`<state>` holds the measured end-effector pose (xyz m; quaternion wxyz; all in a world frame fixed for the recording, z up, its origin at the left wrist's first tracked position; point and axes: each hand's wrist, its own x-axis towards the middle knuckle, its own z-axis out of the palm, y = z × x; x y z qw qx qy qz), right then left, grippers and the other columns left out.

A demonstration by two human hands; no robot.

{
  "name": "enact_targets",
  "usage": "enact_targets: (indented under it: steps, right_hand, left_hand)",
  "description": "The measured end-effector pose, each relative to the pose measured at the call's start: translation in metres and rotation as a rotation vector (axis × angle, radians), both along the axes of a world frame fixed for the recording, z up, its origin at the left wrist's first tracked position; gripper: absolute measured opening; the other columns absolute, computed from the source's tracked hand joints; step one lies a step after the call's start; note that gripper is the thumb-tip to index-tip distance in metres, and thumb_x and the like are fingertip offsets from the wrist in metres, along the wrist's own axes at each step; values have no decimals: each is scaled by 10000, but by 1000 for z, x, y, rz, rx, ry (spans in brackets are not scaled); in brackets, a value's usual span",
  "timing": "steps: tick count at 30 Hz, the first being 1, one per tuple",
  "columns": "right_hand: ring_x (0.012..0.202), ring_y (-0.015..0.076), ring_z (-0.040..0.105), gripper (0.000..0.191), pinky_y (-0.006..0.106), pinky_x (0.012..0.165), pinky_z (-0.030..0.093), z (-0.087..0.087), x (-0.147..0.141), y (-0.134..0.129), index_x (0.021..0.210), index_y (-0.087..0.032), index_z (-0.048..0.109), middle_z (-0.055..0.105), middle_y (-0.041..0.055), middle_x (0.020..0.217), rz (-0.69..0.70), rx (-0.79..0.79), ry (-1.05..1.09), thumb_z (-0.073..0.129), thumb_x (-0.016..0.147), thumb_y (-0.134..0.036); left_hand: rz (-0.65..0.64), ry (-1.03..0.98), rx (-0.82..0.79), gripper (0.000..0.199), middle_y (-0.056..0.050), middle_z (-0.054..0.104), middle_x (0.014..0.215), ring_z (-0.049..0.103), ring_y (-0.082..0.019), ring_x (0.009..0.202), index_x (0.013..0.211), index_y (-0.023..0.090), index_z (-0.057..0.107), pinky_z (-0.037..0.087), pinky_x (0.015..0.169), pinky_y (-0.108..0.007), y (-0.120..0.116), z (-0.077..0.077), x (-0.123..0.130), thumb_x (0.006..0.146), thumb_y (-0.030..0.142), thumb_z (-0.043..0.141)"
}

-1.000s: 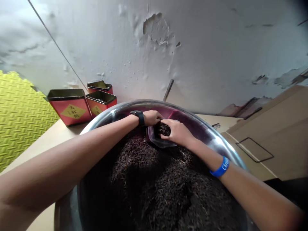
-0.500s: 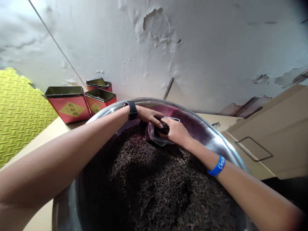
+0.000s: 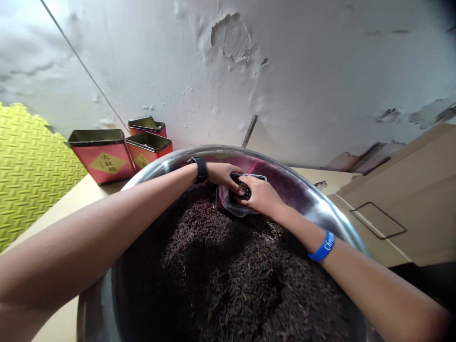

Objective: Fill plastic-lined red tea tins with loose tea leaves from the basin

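A red tin (image 3: 220, 199) stands in a big metal basin (image 3: 329, 209), among loose dark tea leaves (image 3: 245, 270). A clear plastic bag (image 3: 237, 209) lines it and hangs over its edge. Tea leaves show in the bag's mouth. My left hand (image 3: 224, 175), below a black watch, curls over the far left side of that mouth, thumb against the leaves. From the right, my right hand (image 3: 263, 194) grips the bag at its edge, fingers bent inward near my left thumb. Some fingertips of both hands are hidden inside the opening.
Open red tins with yellow diamond labels (image 3: 110, 164) stand left of the basin, by the wall. A yellow textured mat (image 3: 32, 175) lies beyond the table's left edge. Glasses (image 3: 320, 185) and a cardboard box (image 3: 420, 190) are on the right.
My left hand has shifted slightly right, its thumb further over the leaves at the bag's mouth. My right hand stays at nearly the same place. The tin has barely moved.
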<state>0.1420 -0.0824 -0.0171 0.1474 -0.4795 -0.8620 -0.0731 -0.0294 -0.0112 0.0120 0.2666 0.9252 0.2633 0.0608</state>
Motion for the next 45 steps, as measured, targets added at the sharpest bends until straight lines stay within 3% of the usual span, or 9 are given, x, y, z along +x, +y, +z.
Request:
enact_targets:
  steps: [7, 23, 33, 39, 45]
  right_hand:
    - [976, 234, 558, 448, 325, 806, 439, -4, 2, 2, 1086, -187, 516, 601, 84, 1081, 0, -2, -59, 618, 682, -351]
    - [961, 237, 560, 396, 333, 799, 433, -5, 2, 1, 1057, -183, 525, 604, 90, 1055, -1, 3, -48, 598, 695, -327]
    - [981, 238, 550, 392, 331, 831, 424, -7, 6, 6, 1044, -150, 543, 599, 105, 1060, 49, -15, -10, 597, 698, -326]
    - [953, 232, 565, 348, 321, 825, 428, -9, 3, 8, 1036, -123, 555, 619, 115, 1032, 87, -36, 31, 568, 702, -218]
    - [979, 228, 572, 369, 343, 858, 433, -3, 5, 6, 1081, -142, 567, 629, 96, 1061, 90, -5, 53, 539, 714, -171]
  left_hand:
    - [-1, -27, 38, 575, -30, 624, 1009, 554, -169, 862, 1055, 162, 543, 400, 735, -241, -2, -5, 5, 603, 503, 641]
    - [19, -125, 100, 646, -31, 615, 1047, 552, -166, 894, 1143, 188, 516, 398, 762, -240, -1, -15, 9, 588, 487, 660]
    - [16, -87, 168, 560, -30, 627, 938, 550, -154, 798, 1066, 164, 532, 387, 674, -223, -4, -14, 12, 627, 504, 603]
    - [55, -60, 257, 494, -46, 624, 970, 555, -169, 810, 1092, 181, 514, 389, 657, -229, -6, -17, 15, 627, 330, 585]
    - [59, -46, 276, 395, -36, 636, 942, 568, -167, 799, 1043, 188, 550, 402, 656, -228, -6, -14, 13, 664, 301, 546]
